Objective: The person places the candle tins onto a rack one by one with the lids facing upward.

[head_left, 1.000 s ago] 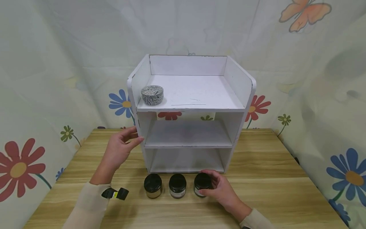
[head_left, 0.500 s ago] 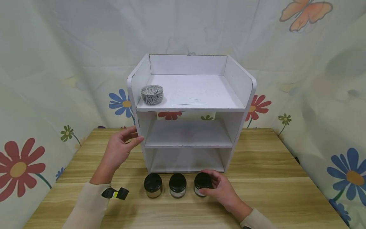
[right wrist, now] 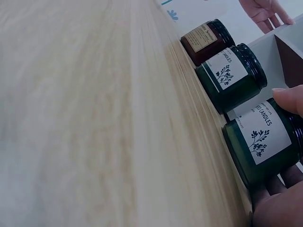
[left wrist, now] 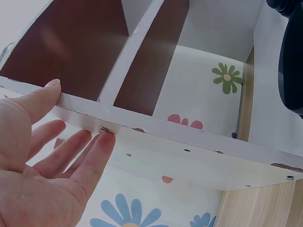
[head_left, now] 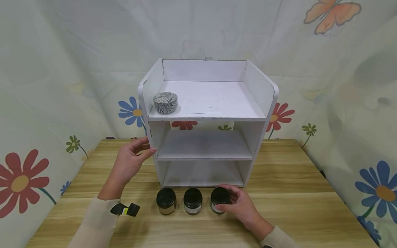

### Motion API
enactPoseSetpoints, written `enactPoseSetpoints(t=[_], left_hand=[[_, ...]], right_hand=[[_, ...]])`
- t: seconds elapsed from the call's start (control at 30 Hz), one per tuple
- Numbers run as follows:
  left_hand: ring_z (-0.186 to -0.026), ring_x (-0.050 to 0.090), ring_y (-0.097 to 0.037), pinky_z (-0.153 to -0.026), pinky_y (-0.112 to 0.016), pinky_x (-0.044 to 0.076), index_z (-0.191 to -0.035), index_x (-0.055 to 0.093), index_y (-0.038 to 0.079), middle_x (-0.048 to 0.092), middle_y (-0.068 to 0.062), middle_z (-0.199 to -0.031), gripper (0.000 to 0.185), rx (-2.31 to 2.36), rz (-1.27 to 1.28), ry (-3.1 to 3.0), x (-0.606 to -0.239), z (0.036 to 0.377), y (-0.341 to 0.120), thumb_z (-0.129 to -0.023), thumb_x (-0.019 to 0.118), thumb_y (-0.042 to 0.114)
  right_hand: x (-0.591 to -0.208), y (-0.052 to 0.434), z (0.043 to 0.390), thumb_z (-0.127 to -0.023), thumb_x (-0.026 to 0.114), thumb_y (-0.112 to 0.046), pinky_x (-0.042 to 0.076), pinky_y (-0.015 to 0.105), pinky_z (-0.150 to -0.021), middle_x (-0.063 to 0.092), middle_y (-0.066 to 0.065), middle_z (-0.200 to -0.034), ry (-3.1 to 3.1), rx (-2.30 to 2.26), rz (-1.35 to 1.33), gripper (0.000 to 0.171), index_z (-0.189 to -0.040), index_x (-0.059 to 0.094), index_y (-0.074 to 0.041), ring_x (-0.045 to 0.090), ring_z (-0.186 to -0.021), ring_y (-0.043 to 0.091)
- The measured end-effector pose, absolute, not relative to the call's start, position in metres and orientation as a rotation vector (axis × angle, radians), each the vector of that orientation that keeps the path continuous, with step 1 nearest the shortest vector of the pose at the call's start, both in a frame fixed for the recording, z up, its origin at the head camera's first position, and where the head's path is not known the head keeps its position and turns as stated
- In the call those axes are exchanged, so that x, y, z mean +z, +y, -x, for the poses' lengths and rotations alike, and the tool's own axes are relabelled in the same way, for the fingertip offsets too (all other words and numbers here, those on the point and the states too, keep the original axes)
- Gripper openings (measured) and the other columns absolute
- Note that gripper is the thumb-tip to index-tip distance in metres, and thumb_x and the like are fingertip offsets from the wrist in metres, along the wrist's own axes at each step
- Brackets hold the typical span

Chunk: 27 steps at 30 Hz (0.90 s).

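One cloth (head_left: 108, 44) printed with flowers and one butterfly is hung behind one wood-grain tabletop (head_left: 186, 234), on which one white shelf (head_left: 211, 98) of three tiers is stood. Two hands are seen: the shelf's left side panel is pinched at its front edge by the left hand (head_left: 130, 160), the fingers spread along the outer face, and the right jar (head_left: 220, 195) is gripped between thumb and fingers of the right hand (head_left: 242, 206). One patterned tin (head_left: 165, 102) is set at the top tier's left. Three black-lidded jars are lined up upright on the tabletop, just before the shelf. "CANDLES" can be read on two white labels, on the green right jar and middle jar (head_left: 192, 198), each marked with a sprig; on the brown left jar (head_left: 165, 198), one tan label is too blurred to be read.
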<state>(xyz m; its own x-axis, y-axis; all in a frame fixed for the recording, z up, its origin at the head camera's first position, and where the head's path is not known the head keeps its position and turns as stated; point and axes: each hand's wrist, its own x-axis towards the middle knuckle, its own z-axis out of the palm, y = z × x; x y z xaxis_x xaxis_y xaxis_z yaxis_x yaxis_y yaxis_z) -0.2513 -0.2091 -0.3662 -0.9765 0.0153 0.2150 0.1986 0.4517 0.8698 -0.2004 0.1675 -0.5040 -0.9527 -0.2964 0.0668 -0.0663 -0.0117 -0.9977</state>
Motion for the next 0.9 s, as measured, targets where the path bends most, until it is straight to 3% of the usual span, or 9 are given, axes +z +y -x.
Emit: enactPoseSetpoints(t=[0.9], left_hand=[[-0.132, 0.059, -0.032, -0.106, -0.057, 0.052, -0.148, 0.057, 0.023, 0.059, -0.006, -0.147, 0.061, -1.568, 0.166, -2.522, -0.3659, 0.2505, -0.2083, -0.093, 0.073, 0.047]], right_hand=[[-0.5050, 0.1676, 0.2004, -0.072, 0.087, 0.005, 0.051, 0.018, -0.101, 0.059, 0.030, -0.138, 2.078, -2.102, 0.376, 0.070, -0.136, 0.057, 0.009, 0.065, -0.116, 0.007]])
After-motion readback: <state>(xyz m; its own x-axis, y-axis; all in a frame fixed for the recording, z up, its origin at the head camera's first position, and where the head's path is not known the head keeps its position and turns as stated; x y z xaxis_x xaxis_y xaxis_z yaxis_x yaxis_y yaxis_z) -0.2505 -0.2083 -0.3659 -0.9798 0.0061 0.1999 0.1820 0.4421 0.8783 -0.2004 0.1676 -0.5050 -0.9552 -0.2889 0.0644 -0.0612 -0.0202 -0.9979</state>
